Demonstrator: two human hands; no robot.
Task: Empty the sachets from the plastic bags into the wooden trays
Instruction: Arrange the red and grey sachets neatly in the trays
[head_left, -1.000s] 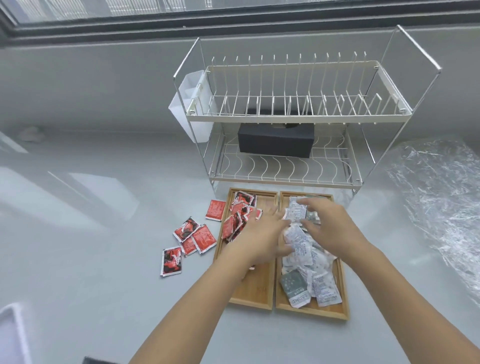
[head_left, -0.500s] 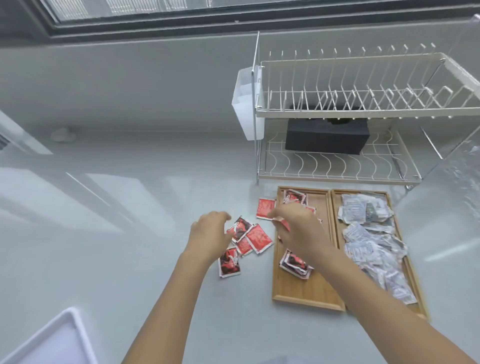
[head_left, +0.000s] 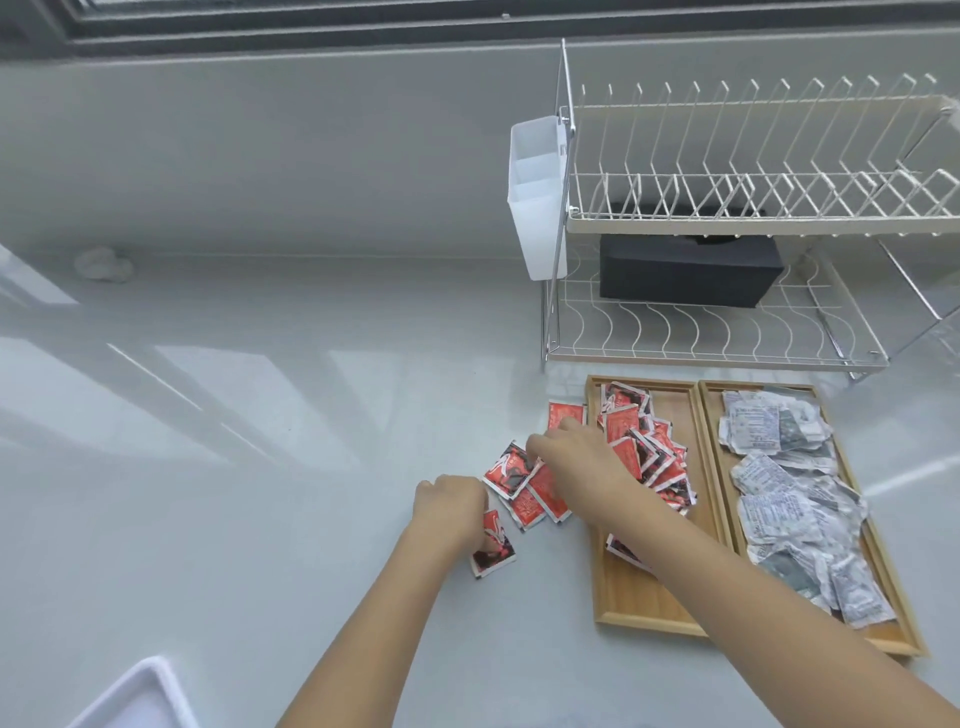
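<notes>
On grey counter (head_left: 260, 467), left of two wooden trays: loose red sachets (head_left: 524, 493), glossy, crinkled, black-printed. Left hand (head_left: 452, 506) fingers curled onto nearest red sachet (head_left: 493, 551), apparently pinching it. Right hand (head_left: 576, 457) palm-down over cluster; finger spread unclear. Left tray (head_left: 644, 603) holds red pile (head_left: 649, 452); right tray (head_left: 883, 566) holds white-grey sachets (head_left: 789, 499).

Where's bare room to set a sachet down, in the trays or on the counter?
Free: near end of the left wooden tray, and the open counter left of the left hand. Crowded: white sachets fill the right wooden tray; spilled red sachets lie between the hands; right hand reaches over them.
</notes>
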